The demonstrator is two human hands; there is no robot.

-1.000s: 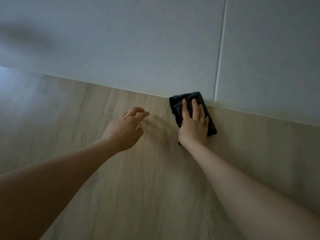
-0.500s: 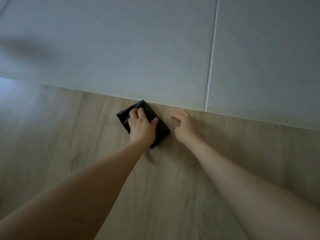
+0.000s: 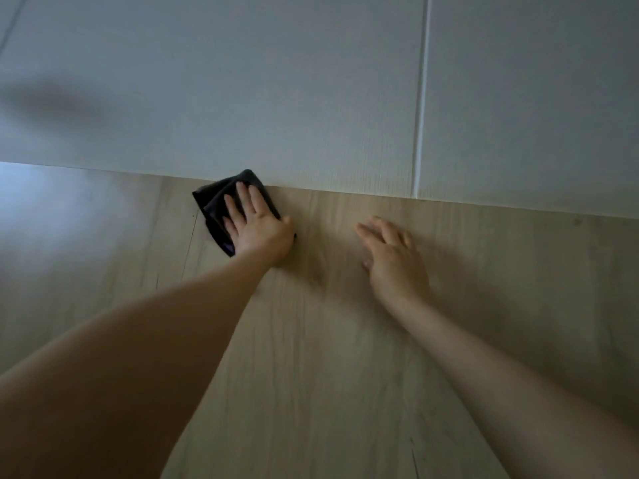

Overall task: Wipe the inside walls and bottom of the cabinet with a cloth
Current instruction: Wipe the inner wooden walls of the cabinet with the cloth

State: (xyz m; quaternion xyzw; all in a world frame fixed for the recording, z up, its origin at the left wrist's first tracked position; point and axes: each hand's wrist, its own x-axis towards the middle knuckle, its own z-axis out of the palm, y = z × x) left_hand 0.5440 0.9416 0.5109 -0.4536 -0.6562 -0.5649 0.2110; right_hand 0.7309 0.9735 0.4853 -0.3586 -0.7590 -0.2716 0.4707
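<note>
Pale back wall [image 3: 276,98] far, with a vertical seam [image 3: 420,98] to the right. Wood-grain cabinet bottom [image 3: 328,375] near. Left hand [image 3: 257,226], grip spread flat, pressing the dark cloth [image 3: 216,202] against the far edge. Right hand [image 3: 394,257], grip spread, apart to the right.

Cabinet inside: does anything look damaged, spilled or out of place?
Nothing is spilled. The wood bottom has thin dark crack-like marks near the left and the lower edge. The left hand presses the cloth flat at the back wall.
</note>
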